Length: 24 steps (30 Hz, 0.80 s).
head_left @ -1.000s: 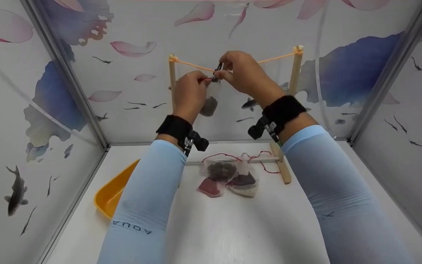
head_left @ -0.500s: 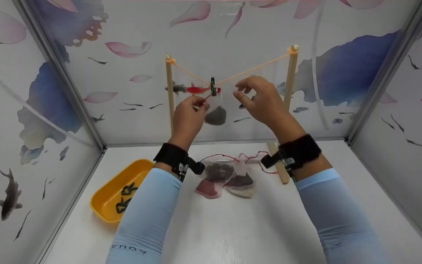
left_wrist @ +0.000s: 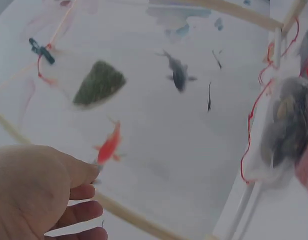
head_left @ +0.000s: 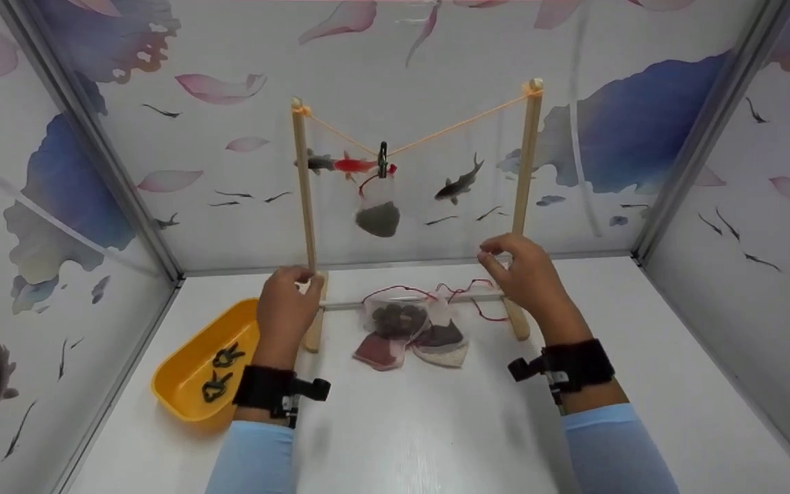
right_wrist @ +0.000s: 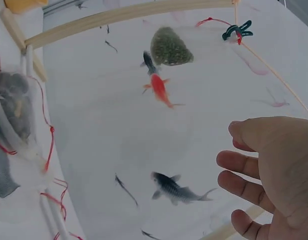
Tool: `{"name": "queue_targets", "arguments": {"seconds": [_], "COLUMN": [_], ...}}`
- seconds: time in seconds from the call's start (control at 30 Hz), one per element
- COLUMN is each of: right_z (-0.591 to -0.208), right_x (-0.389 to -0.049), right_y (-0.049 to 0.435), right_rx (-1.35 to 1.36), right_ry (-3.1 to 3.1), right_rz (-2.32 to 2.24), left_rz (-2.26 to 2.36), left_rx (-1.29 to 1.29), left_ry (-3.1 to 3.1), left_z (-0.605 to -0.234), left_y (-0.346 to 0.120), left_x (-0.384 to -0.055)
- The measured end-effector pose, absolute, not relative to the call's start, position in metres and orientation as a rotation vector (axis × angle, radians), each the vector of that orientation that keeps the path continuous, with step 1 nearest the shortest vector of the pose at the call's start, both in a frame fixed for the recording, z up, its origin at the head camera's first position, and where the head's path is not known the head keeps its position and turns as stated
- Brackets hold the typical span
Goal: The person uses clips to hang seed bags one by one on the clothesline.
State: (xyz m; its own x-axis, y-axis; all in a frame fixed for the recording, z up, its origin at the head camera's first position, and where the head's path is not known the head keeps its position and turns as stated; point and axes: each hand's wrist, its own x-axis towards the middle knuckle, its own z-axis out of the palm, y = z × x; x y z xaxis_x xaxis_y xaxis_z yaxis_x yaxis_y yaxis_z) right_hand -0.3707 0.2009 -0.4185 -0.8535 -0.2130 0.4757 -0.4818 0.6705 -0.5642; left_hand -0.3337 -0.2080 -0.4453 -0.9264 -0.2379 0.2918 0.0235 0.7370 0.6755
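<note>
An orange cord sags between two wooden posts. From it hangs a sheer pouch with dark green contents, its red string caught at a dark green clip. My left hand is in the air by the foot of the left post, fingers loosely bent around nothing. Opposite it, near the right post, my right hand is likewise without anything, thumb and fingers apart in the right wrist view. Between the hands, several filled sheer pouches with red strings lie on the white table.
At the left stands a yellow tray with two dark green clips inside. The left post and right post rise from wooden feet joined by a white crossbar. Printed panels enclose the table's back and sides.
Both hands have let go at the cord and come down and apart toward the table. The clipped pouch now hangs by itself, and the cord dips lower. The tray's clips have come into view.
</note>
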Motion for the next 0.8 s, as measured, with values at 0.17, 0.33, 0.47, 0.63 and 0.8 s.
{"name": "queue_targets", "arguments": {"seconds": [0.17,0.33,0.47,0.63,0.8], "right_z": [-0.441,-0.459,-0.469,-0.466,-0.462], "right_x": [-0.36,-0.346,-0.332,-0.312,-0.291], "right_y": [0.198,0.179,0.16,0.137,0.115], "right_rx": [0.51,0.65,0.83,1.063,1.26], "right_ry": [-2.596,-2.577,-2.562,-2.55,-2.57], "right_rz": [1.025,0.972,0.887,0.799,0.686], "left_rz": [-0.934,-0.823,-0.714,-0.808,-0.815], "left_rx": [0.368,0.456,0.509,0.623,0.67], "left_ry": [-2.667,-2.741,-2.832,-2.987,-3.099], "left_z": [-0.468,-0.485,-0.495,-0.496,-0.496], "left_y": [-0.248,-0.278,-0.296,-0.305,-0.308], "left_x": [-0.317,-0.3,-0.29,-0.285,-0.284]}}
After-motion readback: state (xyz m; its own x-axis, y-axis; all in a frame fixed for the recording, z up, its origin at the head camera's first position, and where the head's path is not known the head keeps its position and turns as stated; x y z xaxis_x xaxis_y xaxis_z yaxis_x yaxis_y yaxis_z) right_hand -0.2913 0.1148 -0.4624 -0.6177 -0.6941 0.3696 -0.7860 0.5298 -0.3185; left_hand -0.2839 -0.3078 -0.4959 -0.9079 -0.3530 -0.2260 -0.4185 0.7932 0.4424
